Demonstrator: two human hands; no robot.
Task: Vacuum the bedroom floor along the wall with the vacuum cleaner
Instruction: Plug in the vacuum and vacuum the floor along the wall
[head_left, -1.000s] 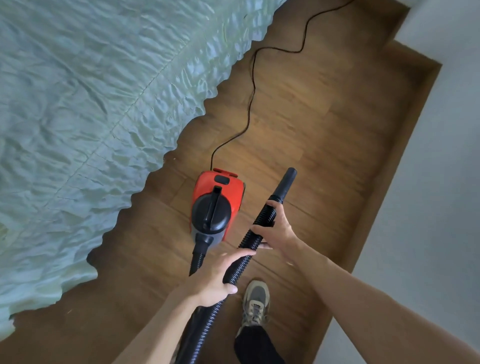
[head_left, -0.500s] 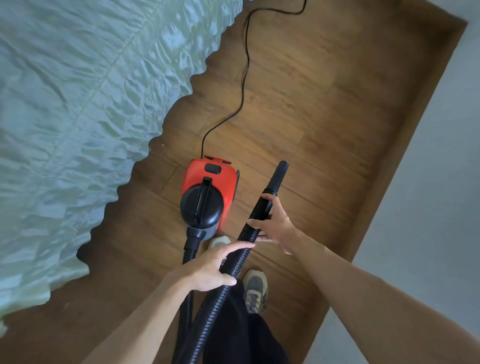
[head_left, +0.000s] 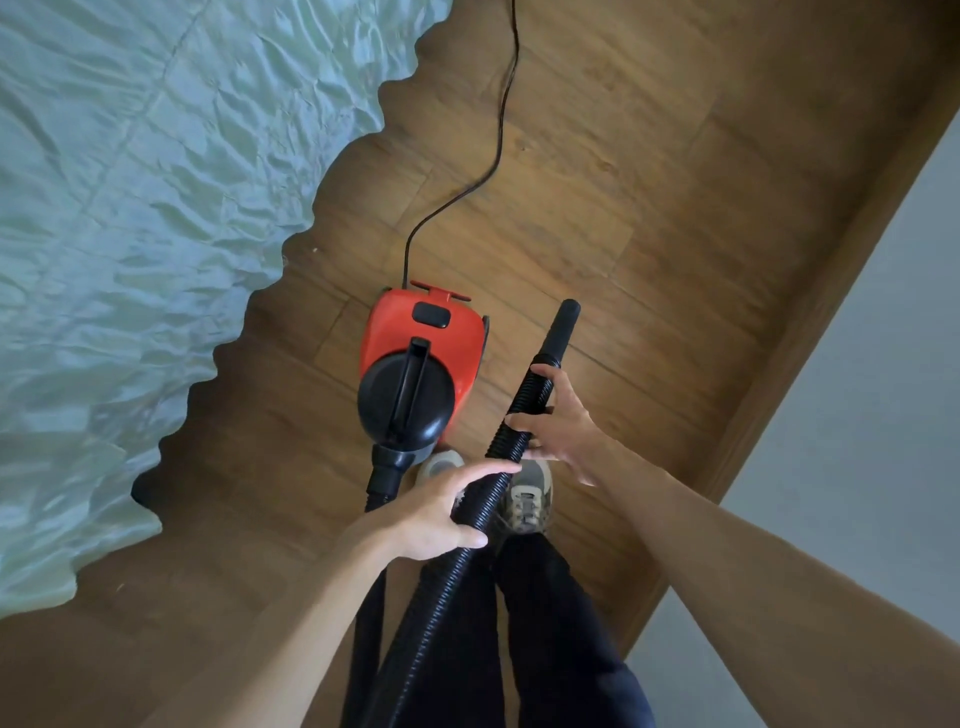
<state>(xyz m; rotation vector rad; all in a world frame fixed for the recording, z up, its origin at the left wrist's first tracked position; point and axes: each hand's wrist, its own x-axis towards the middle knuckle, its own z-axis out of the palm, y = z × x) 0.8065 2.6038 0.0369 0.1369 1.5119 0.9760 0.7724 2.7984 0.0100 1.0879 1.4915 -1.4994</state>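
A red canister vacuum cleaner (head_left: 423, 358) with a black round lid and handle sits on the wooden floor (head_left: 649, 171) between the bed and the wall. Its black ribbed hose (head_left: 447, 587) runs from the front of the canister, loops toward me and rises to a smooth black nozzle end (head_left: 560, 327) pointing away from me. My right hand (head_left: 558, 423) grips the hose just below the nozzle. My left hand (head_left: 441, 512) curls around the hose lower down.
A bed with a pale green ruffled cover (head_left: 156, 234) fills the left. A white wall (head_left: 862, 389) with a wooden skirting board (head_left: 795, 343) runs along the right. The black power cord (head_left: 467, 192) trails away across the floor. My shoes (head_left: 527, 499) stand behind the canister.
The view has tilted down and shifted forward, so the vacuum and my legs fill more of it. A second shoe has come up beside the first. Both hands keep their grip.
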